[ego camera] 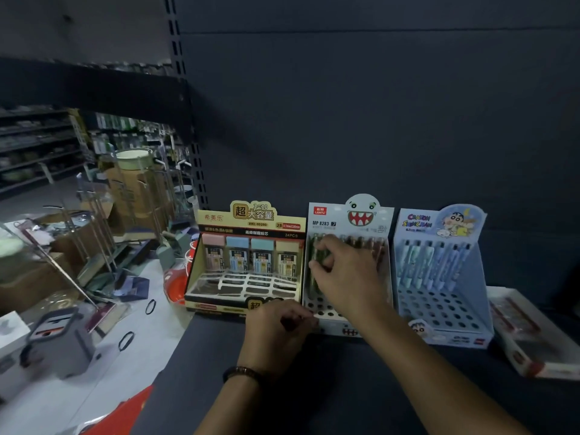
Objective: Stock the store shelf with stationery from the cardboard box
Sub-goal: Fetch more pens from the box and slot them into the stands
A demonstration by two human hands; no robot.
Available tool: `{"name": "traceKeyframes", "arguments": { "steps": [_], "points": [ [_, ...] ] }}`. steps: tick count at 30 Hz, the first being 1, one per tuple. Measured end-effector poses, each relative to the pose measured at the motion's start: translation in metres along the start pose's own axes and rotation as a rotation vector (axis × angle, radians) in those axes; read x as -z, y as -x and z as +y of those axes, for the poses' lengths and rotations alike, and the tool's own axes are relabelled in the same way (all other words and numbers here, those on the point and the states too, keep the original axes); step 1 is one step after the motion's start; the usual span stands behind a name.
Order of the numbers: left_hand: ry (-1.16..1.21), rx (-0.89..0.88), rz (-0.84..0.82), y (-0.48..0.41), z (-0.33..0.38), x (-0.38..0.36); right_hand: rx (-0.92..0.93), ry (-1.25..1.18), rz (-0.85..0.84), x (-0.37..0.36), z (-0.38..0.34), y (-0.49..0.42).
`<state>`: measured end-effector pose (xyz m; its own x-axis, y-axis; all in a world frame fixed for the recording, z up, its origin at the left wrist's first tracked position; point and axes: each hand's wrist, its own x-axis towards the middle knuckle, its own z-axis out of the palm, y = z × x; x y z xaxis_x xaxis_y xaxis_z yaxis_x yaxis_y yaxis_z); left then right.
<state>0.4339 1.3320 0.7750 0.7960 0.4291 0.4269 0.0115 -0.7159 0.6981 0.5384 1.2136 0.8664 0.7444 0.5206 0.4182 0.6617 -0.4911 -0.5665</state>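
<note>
- The scene is dim with a blue-grey cast, and the shelf's back panel [376, 105] is nearly black.
- The brightest light falls on the pale floor [150, 309] at left.
- The right hand [348, 277] and the green pen [317, 259] it pinches look soft and blurred.
- Wide-angle distortion bends the slotted upright [185, 120].
- The left-edge clutter [47, 246] is smeared.

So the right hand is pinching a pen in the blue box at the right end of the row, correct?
No: the head view shows the right hand pinching a green pen in the white monster-face box, the middle of the row, not the blue box.
</note>
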Motion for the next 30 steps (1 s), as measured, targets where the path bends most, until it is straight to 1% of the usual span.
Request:
{"name": "traceKeyframes", "arguments": {
  "steps": [2, 6, 8, 12, 14, 19, 21, 24, 27, 30],
  "points": [
    [0.023, 0.010, 0.006, 0.000, 0.000, 0.000, -0.016, 0.033, -0.039, -0.001, -0.002, 0.003],
    [0.027, 0.004, -0.001, 0.001, 0.000, 0.000, -0.004, 0.177, -0.042, 0.001, -0.009, 0.007],
    [0.030, 0.002, -0.010, 0.001, -0.001, 0.000, -0.035, 0.228, -0.042, 0.001, -0.009, 0.012],
    [0.055, -0.014, 0.018, 0.002, 0.001, 0.000, -0.068, 0.159, 0.036, 0.007, 0.005, 0.033],
    [0.070, -0.026, 0.006, 0.004, 0.004, 0.000, -0.064, 0.151, 0.071, 0.016, 0.014, 0.054],
    [0.002, -0.150, -0.123, 0.014, 0.016, -0.001, -0.105, 0.198, 0.064, 0.060, 0.041, 0.117],
    [-0.018, -0.194, -0.175, 0.024, 0.034, -0.005, -0.136, 0.220, 0.065, 0.082, 0.057, 0.147],
    [-0.016, -0.327, -0.275, 0.050, 0.090, -0.025, -0.225, 0.223, 0.101, 0.120, 0.088, 0.201],
    [-0.008, -0.505, -0.484, 0.090, 0.158, -0.070, -0.363, 0.261, 0.137, 0.164, 0.121, 0.271],
    [-0.088, -0.605, -0.674, 0.138, 0.217, -0.128, -0.532, 0.299, 0.142, 0.209, 0.159, 0.357]
  ]
}}
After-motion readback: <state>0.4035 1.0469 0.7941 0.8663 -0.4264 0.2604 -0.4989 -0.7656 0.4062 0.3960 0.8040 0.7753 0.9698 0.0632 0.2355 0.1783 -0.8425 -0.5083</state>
